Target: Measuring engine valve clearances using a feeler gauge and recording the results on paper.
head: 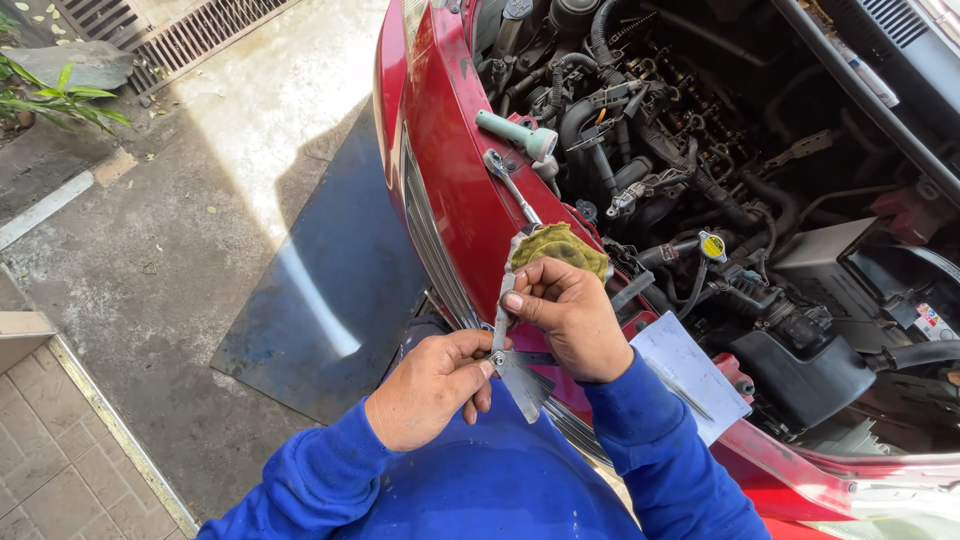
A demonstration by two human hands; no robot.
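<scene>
feeler gauge blades, a fan of thin metal strips joined at a pivot, sit between both hands just in front of the red car's front edge. left hand is closed around the pivot end, thumb and forefinger pinching the fanned blades near the small bolt. right hand is curled shut, thumb pressing one long blade upright while its fingers also bunch a yellow-green rag against the top of that blade. both arms wear blue sleeves.

on the car's edge above the hands lie a ratchet wrench and a pale green flashlight, close to each other. a white sheet of paper rests on the edge just right of the right hand. beyond is the open engine bay with black hoses and a yellow-capped filler. a dark blue mat lies on the concrete ground to the left.
</scene>
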